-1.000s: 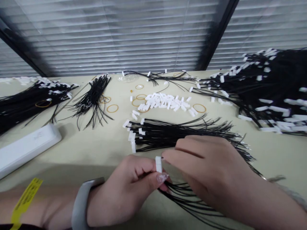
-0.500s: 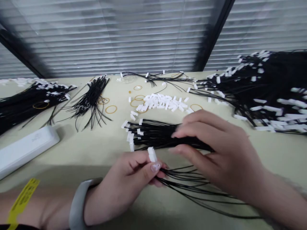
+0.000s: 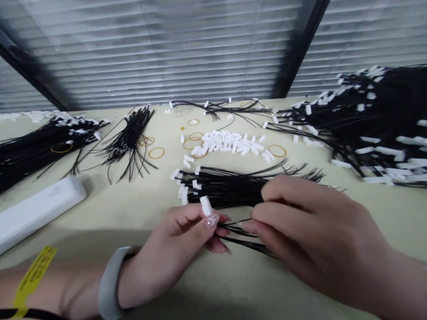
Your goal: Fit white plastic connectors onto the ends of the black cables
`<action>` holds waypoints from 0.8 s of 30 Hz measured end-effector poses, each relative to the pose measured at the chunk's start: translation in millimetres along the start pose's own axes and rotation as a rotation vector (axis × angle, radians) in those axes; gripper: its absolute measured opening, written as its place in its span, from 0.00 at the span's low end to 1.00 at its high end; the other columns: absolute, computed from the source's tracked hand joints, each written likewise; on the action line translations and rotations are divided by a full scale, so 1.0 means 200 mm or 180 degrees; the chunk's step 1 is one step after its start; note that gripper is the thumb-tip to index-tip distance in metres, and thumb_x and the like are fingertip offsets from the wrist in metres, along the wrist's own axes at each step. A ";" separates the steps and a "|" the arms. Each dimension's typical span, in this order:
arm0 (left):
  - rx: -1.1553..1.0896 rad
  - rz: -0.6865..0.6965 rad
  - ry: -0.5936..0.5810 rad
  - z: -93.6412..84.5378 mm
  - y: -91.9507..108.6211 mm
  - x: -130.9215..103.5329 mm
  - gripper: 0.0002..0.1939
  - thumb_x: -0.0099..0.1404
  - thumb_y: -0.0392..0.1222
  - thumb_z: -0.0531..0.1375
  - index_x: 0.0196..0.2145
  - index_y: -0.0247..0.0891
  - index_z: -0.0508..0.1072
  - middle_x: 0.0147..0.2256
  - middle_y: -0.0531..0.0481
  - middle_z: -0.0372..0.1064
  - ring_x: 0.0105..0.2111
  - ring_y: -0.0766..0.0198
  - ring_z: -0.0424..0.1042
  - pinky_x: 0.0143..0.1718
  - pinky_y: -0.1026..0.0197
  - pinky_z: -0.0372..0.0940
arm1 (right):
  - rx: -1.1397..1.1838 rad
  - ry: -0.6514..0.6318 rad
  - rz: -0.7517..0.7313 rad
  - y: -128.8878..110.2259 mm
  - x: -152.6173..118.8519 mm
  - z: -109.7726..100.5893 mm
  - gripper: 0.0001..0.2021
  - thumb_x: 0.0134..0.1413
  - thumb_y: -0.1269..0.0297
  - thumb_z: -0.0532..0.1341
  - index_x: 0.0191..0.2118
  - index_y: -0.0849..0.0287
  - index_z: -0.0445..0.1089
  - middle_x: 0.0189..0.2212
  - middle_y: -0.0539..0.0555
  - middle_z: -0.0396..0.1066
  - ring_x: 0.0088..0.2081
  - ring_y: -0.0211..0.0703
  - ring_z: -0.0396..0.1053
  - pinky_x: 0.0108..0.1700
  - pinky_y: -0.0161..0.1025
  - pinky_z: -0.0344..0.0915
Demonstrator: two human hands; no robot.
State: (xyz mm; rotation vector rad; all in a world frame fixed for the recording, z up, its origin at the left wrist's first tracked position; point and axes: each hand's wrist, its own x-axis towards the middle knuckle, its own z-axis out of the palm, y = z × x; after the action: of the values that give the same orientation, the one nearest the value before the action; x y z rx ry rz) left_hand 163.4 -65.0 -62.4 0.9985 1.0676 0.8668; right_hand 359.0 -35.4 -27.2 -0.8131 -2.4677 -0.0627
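My left hand (image 3: 187,238) is closed, pinching a white connector (image 3: 206,206) between thumb and forefinger, along with a few thin black wires (image 3: 247,242) that trail off to the right. Those wires run under my right hand (image 3: 310,226), whose thumb and fingertips are pinched together on a strand of them. Just beyond both hands lies a bundle of black wires (image 3: 230,186), with white connectors (image 3: 183,192) at its left end and loose tips at the right. The far ends of the held wires are hidden behind my right hand.
A pile of loose white connectors (image 3: 230,142) lies behind the bundle, among rubber bands (image 3: 156,153). Large heaps of black wires spread at the right (image 3: 383,106) and left (image 3: 30,142). A smaller wire bunch (image 3: 131,133) and a white box-like object (image 3: 43,209) are at left.
My right hand has come down from over the wire bundle to the wires beside my left hand, and its fingers have closed on them. The bundle's right end is now uncovered.
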 end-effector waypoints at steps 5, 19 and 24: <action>0.0060 -0.0156 0.0247 0.02 0.01 0.01 0.15 0.56 0.48 0.61 0.31 0.31 0.72 0.27 0.49 0.71 0.24 0.67 0.71 0.29 0.65 0.66 | -0.0284 0.0146 0.0036 0.01 -0.01 0.00 0.06 0.49 0.70 0.56 0.25 0.58 0.68 0.22 0.51 0.60 0.25 0.38 0.55 0.27 0.38 0.48; 0.0257 -0.0222 0.0314 0.02 0.02 0.00 0.13 0.58 0.47 0.59 0.31 0.31 0.70 0.26 0.50 0.70 0.24 0.67 0.72 0.28 0.66 0.66 | 0.0071 -0.1110 0.0225 0.04 -0.03 0.07 0.08 0.53 0.73 0.53 0.25 0.56 0.62 0.20 0.45 0.62 0.22 0.35 0.57 0.26 0.36 0.45; 0.0194 -0.0321 0.0347 0.03 0.02 0.01 0.13 0.56 0.47 0.60 0.28 0.31 0.69 0.24 0.52 0.69 0.22 0.67 0.72 0.26 0.66 0.66 | -0.0964 -0.0604 0.0057 0.07 -0.02 -0.02 0.08 0.49 0.74 0.51 0.22 0.58 0.59 0.17 0.50 0.58 0.20 0.39 0.55 0.25 0.38 0.44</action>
State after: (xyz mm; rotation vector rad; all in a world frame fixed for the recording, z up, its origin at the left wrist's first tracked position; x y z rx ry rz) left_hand 169.0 -63.3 -57.3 0.9480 1.2329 0.8179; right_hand 372.6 -26.7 -27.2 -1.0079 -2.6675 -0.3765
